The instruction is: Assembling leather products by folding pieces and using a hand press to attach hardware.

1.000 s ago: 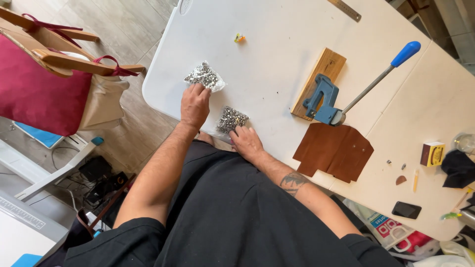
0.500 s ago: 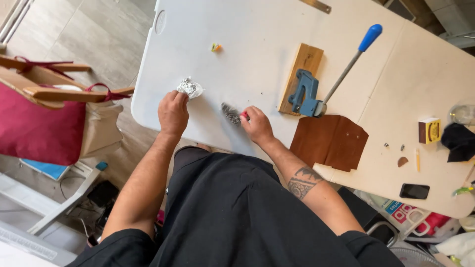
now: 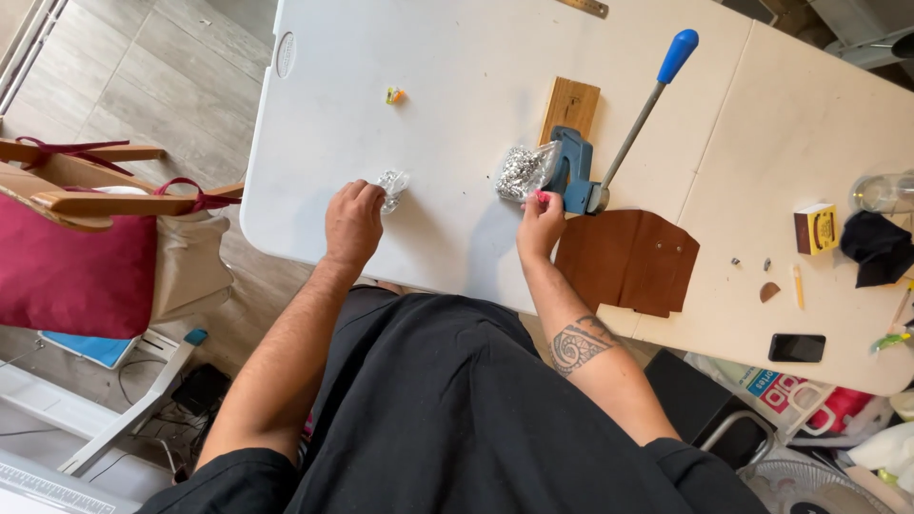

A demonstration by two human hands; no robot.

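Note:
My left hand rests on the white table, its fingers closed over a small clear bag of silver metal pieces. My right hand pinches the corner of a second clear bag of silver pieces and holds it up just left of a blue hand press. The press stands on a wooden block and has a long lever with a blue grip. A brown leather piece lies on the table right of my right hand.
A small yellow and orange object lies farther back on the table. At the right lie a yellow box, a black cloth, a black phone and small bits. A wooden chair with a red bag stands left of the table.
My right hand has lifted its bag of silver pieces off the table and carried it toward the blue press. My left hand has stayed on the other bag.

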